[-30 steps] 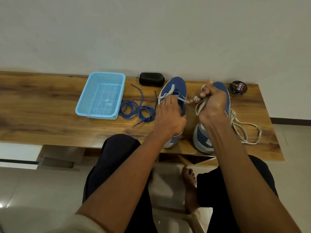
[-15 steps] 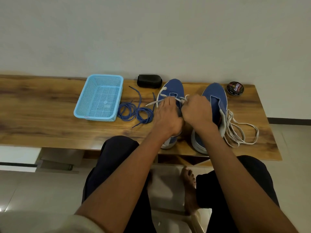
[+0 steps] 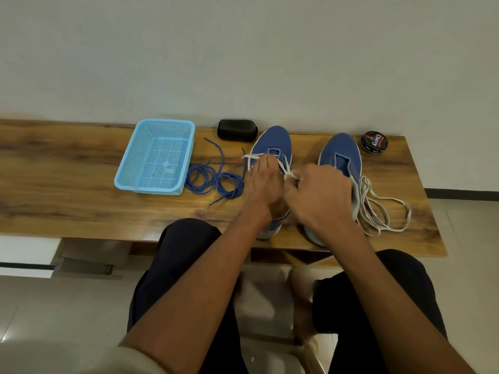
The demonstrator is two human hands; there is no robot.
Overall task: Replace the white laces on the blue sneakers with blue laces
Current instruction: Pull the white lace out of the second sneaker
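Two blue sneakers stand toes away from me on the wooden table (image 3: 67, 201). The left sneaker (image 3: 272, 141) still carries a white lace (image 3: 283, 164) through its eyelets. My left hand (image 3: 263, 184) rests on top of this sneaker, fingers over the laced part. My right hand (image 3: 318, 195) pinches that white lace at the sneaker's right side. The right sneaker (image 3: 341, 153) has no lace in it; its loose white lace (image 3: 383, 209) lies in a heap to its right. Coiled blue laces (image 3: 216, 182) lie left of the sneakers.
A light blue mesh basket (image 3: 129, 163) sits to the left of the blue laces. A black case (image 3: 237, 130) lies at the wall behind the left sneaker. A round shoe polish tin (image 3: 374, 142) stands at the back right. My knees are under the table's front edge.
My right hand dropped the right sneaker's white lace beside that sneaker and crossed to the left sneaker, where it now pinches the lace. My left hand stayed on the left sneaker.
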